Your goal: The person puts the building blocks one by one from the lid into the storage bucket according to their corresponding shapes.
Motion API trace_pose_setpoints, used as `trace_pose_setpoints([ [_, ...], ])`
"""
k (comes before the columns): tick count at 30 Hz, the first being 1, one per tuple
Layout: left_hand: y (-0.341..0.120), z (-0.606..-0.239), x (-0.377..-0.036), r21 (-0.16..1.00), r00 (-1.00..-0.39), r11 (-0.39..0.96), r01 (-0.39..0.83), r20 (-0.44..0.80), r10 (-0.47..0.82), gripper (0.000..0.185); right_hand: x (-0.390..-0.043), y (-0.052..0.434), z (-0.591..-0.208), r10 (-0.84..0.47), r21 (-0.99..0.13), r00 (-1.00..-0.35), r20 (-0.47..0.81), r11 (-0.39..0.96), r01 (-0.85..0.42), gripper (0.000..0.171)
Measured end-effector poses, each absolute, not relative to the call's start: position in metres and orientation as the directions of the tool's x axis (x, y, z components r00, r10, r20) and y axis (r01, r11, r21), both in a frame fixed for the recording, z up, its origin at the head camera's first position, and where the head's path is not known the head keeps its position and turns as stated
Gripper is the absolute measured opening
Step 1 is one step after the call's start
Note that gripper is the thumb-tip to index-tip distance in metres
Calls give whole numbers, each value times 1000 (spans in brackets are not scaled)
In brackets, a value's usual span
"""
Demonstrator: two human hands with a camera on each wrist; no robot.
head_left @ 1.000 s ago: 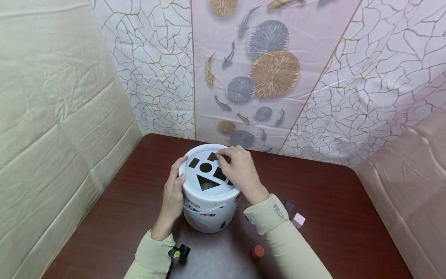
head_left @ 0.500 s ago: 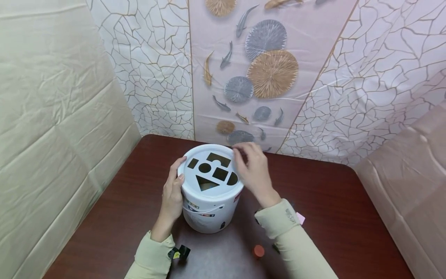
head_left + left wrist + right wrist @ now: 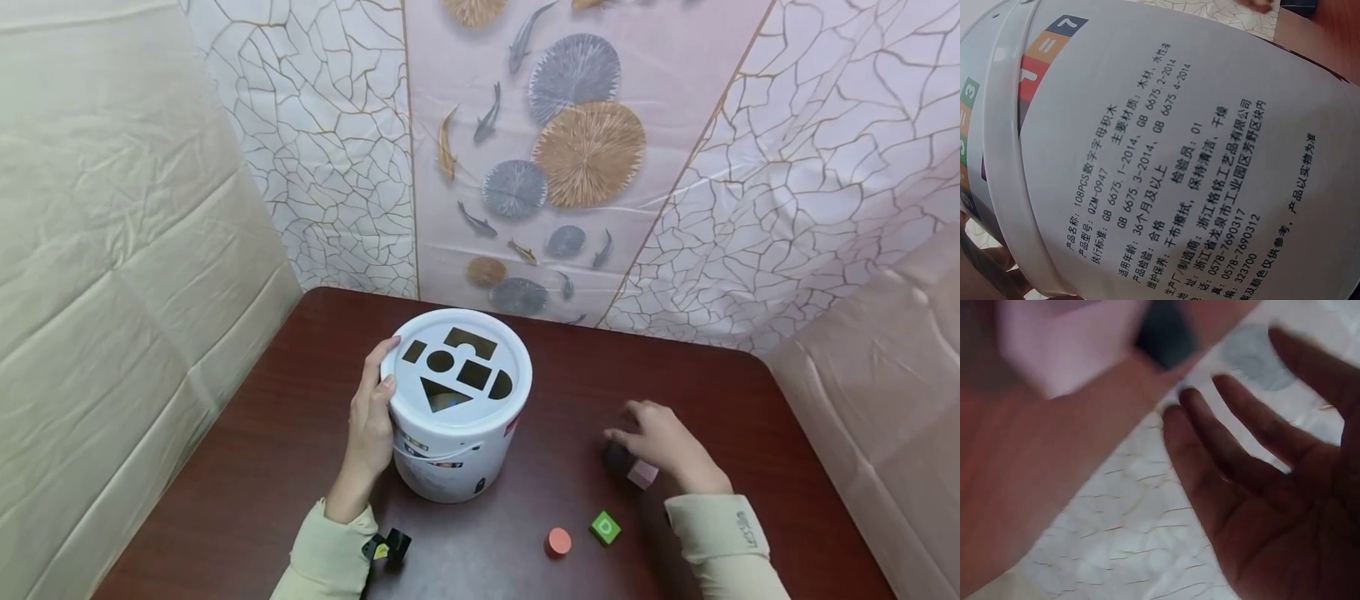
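Bucket [image 3: 456, 408], white and round, stands on the dark red desk [image 3: 255, 467] nearer its left edge than its right, with the lid on; the lid shows 5 cut-out holes: 2 rectangles, a circle, a triangle and a half-round. The left hand [image 3: 372, 417] grips the bucket's left side, fingers curled over the lid rim and thumb against the wall. In the left wrist view only the printed label on the bucket wall [image 3: 1166, 162] shows.

The right hand [image 3: 660, 446] hangs low over the desk toward the right edge, fingers spread and relaxed in the right wrist view, holding nothing that can be seen. Just under its fingertips lie a dark block [image 3: 615, 456] and a pink cube [image 3: 642, 473], the 2 touching or nearly so.

Toward the near edge sit a green block [image 3: 604, 527] and an orange-red round block [image 3: 557, 542], a little apart.

As a judgement, 4 blocks lie outside the bucket, so the sorting is unfinished; how many are inside cannot be told.
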State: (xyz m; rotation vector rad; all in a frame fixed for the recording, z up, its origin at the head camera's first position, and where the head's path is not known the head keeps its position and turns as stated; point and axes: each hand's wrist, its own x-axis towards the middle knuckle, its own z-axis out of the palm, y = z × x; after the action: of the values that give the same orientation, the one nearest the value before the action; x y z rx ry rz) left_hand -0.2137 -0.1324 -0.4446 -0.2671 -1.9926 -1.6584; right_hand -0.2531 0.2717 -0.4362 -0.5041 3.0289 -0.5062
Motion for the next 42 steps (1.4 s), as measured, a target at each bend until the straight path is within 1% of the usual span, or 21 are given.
trace_pose_setpoints([
  [3,-133,-444,-214,856,-843,222,467,507,-181,52,-247,279,-448,-268,-326,-962,-60,916,-235,39],
  [6,-133,-444,-214,852,-841,225,473,512,-173,52,-245,280,-461,-195,-343,-975,-109,928,-148,43],
  [9,-133,-444,-214,848,-838,229,478,518,-170,52,-245,276,-470,-133,-375,-982,-136,924,-73,38],
  [11,-133,-444,-214,847,-838,232,478,519,-167,51,-246,273,-472,-131,-385,-983,-126,920,-73,32],
  [12,-133,-444,-214,847,-839,232,477,518,-167,51,-247,272,-471,-140,-386,-985,-101,918,-91,29],
  [15,-133,-444,-214,849,-841,229,476,515,-164,51,-249,262,-457,-179,-404,-983,39,897,-179,24],
  [18,-133,-444,-214,850,-840,226,476,516,-167,52,-249,242,-426,-199,-472,-955,219,835,-282,25],
  [19,-133,-444,-214,850,-840,225,477,516,-168,52,-247,233,-414,-198,-513,-942,271,798,-316,27],
  [22,-133,-444,-214,851,-840,220,477,514,-171,51,-240,200,-377,-211,-629,-893,397,647,-432,35],
  [25,-134,-443,-213,853,-843,219,473,511,-169,51,-231,166,-348,-272,-713,-830,486,426,-557,43],
  [27,-134,-443,-213,854,-845,222,470,508,-169,51,-228,143,-336,-339,-733,-779,527,283,-619,43],
  [29,-134,-443,-213,856,-847,223,466,505,-169,51,-229,122,-330,-415,-715,-724,551,212,-666,39],
  [31,-134,-443,-213,859,-850,225,459,499,-171,51,-232,103,-328,-484,-689,-684,546,205,-695,32],
  [33,-134,-443,-213,863,-855,228,451,491,-167,51,-235,89,-332,-537,-669,-668,515,235,-705,27],
  [37,-134,-445,-212,865,-864,245,438,481,-152,51,-237,75,-343,-569,-639,-684,457,325,-697,26],
  [42,-135,-444,-214,852,-850,253,458,503,-155,51,-236,72,-347,-556,-624,-682,475,334,-707,26],
])
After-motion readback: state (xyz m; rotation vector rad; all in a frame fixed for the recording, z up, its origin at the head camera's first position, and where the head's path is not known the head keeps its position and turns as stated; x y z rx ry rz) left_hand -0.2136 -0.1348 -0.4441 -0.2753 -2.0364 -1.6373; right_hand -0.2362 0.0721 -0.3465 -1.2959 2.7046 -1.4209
